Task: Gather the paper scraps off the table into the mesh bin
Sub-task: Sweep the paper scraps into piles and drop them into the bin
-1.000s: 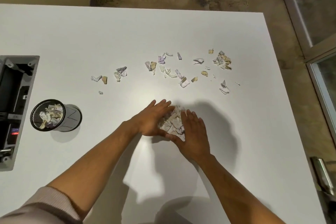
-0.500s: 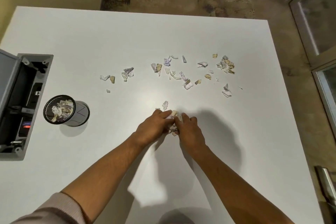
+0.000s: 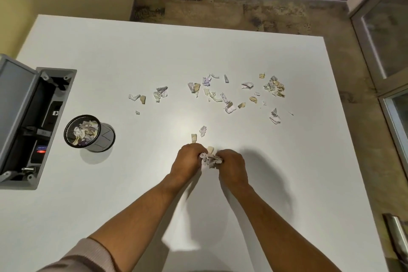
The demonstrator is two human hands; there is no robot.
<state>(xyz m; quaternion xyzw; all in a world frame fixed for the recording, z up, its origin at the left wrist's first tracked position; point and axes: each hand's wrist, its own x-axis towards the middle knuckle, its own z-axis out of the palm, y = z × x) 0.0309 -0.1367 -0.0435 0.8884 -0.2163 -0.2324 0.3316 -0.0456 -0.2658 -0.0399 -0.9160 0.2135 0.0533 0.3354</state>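
Paper wad (image 3: pixel 210 159) now bunches tight between my left hand (image 3: pixel 188 161) and right hand (image 3: pixel 231 164), flat palms a second ago, both curled round it; mesh bin (image 3: pixel 85 132) waits at nine o'clock, two strays (image 3: pixel 198 134) dropped at twelve.

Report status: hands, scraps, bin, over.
Both hands, left hand and right hand, grip one scrap wad. Loose scraps remain. Mesh bin part-filled, path unobstructed.

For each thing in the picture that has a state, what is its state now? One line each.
left hand: fingers curled, gripping the wad of scraps.
right hand: fingers curled, gripping the same wad.
wad of scraps: bunched between both hands.
loose scraps: scattered on the table.
mesh bin: upright, partly filled with paper.
grey box: lid open.
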